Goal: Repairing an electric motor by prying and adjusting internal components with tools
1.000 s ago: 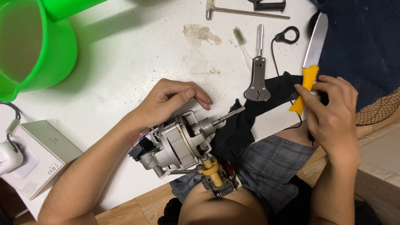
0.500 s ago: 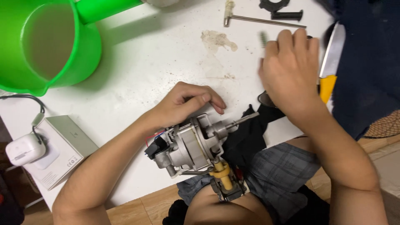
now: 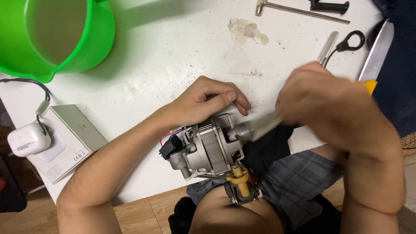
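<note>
A grey metal electric motor (image 3: 208, 149) with a threaded shaft lies at the near edge of the white table (image 3: 173, 73), partly over my lap. My left hand (image 3: 208, 102) grips its top from behind. A yellow plastic part (image 3: 238, 177) sticks out below the motor. My right hand (image 3: 329, 108), blurred by motion, is closed on a slim pale tool (image 3: 264, 126) whose tip meets the shaft end; what the tool is stays unclear. A black cloth (image 3: 271, 149) lies under the shaft.
A green bucket (image 3: 65, 39) stands at the far left. A white box (image 3: 71, 138) and a small white case on a cable (image 3: 26, 138) sit at the left edge. A hammer (image 3: 303, 11), a metal tool (image 3: 327, 45) and a yellow-handled knife (image 3: 378, 52) lie at the right.
My right hand left the knife, reached up the table toward a small brush, and came back down to the motor shaft with a slim tool. My left hand stayed on the motor.
</note>
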